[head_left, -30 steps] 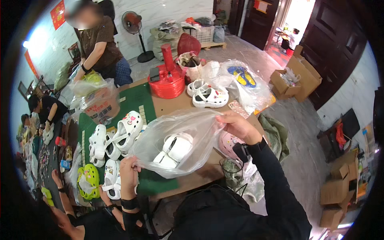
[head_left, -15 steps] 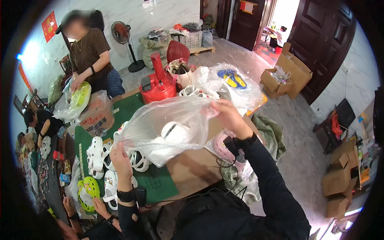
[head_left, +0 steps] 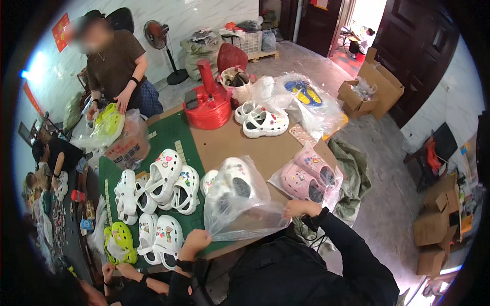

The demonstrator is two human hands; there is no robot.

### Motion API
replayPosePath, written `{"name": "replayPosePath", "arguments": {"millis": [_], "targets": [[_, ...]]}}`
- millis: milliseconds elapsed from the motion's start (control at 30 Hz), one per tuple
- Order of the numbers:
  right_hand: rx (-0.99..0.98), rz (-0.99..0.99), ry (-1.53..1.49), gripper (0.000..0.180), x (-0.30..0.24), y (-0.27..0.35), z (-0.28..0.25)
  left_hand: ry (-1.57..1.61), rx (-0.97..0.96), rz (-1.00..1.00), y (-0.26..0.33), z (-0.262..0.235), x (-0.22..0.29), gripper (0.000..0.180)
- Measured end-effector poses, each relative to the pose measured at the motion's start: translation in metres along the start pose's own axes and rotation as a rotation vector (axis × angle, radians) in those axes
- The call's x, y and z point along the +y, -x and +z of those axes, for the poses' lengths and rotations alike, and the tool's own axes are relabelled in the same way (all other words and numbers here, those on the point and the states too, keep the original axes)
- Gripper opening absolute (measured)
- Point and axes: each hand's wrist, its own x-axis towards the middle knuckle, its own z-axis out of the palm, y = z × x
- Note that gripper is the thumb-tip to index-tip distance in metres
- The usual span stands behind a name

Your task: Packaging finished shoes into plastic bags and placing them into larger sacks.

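A clear plastic bag (head_left: 255, 222) lies on the table, its mouth stretched wide toward me. White clogs (head_left: 236, 176) with charms rest inside its far end. My left hand (head_left: 195, 241) is closed on one corner of the bag's mouth, at the table's near edge. At the other corner my right hand (head_left: 301, 208) pinches the plastic. To the right of the bag are pink clogs (head_left: 298, 182) wrapped in clear plastic. Several loose white clogs (head_left: 167, 171) with charms stand to the left on the green mat (head_left: 178, 133).
Farther back stand a red plastic reel (head_left: 209, 109), another white clog pair (head_left: 265, 125) and a phone case (head_left: 302, 135). A co-worker's hands (head_left: 122, 270) are near green clogs (head_left: 120, 242). Across the table a person (head_left: 115, 66) handles a bagged green clog. Cardboard boxes (head_left: 360, 97) sit behind.
Both my hands have come down toward me with the bag, from above the table to its near edge. The bag with the white clogs now lies on the table.
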Motion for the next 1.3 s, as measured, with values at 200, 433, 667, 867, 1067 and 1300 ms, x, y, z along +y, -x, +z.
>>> {"name": "replayPosePath", "arguments": {"millis": [200,433,667,867,1067,1300], "targets": [[0.121,0.192,0.154,0.032,0.000,-0.011,0.008,0.028,-0.050,-0.173,0.020,0.034,-0.018,0.018],[0.244,0.187,-0.454,0.039,-0.065,-0.008,-0.035,0.629,0.078,-0.408,0.024,0.057,0.013,0.055],[0.410,0.194,-0.815,0.045,-0.031,0.023,-0.044,0.433,0.337,-0.331,0.053,0.032,0.003,0.034],[0.431,0.183,-0.953,0.046,-0.046,0.032,-0.039,0.576,0.415,-0.284,0.045,0.020,0.030,0.044],[-0.138,0.386,-0.923,0.034,-0.009,0.051,-0.003,0.436,0.123,0.074,0.059,0.059,-0.015,0.046],[-0.127,0.275,-0.716,0.029,-0.001,0.059,0.012,0.396,0.049,-0.045,0.068,0.056,-0.014,0.037]]}}
